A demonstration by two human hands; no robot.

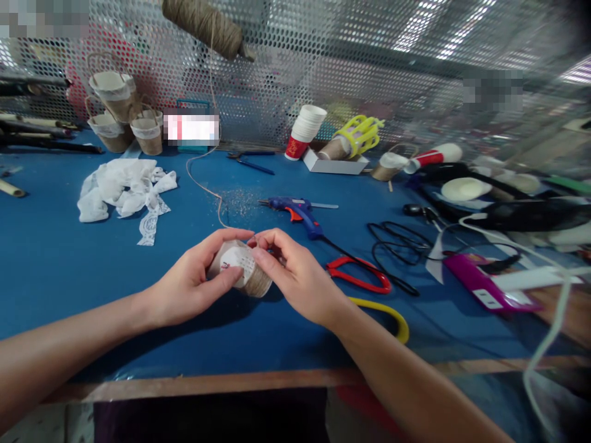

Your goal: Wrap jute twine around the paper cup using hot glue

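Observation:
My left hand (pixel 194 280) is wrapped round a white paper cup (pixel 237 261) lying on its side, thumb pressed on its printed wall. Brown twine is wound round one end of the cup. At that end, the fingers of my right hand (pixel 295 271) are closed on the twine (pixel 219 206), which runs up from the cup to a large spool (pixel 203 27) hung on the mesh. Its exact place between my right fingertips is hidden. A blue glue gun (pixel 295 209) lies just beyond my right hand.
Crumpled white lace (pixel 120 187) lies at the left, behind it twine-wrapped baskets (pixel 115 98). Blue-handled pliers (pixel 252 163), stacked paper cups (pixel 305 132) and a white box (pixel 335 163) stand at the back. Scissors with red handles (pixel 360 275), black cable (pixel 397 246) and a purple power strip (pixel 484 286) lie right.

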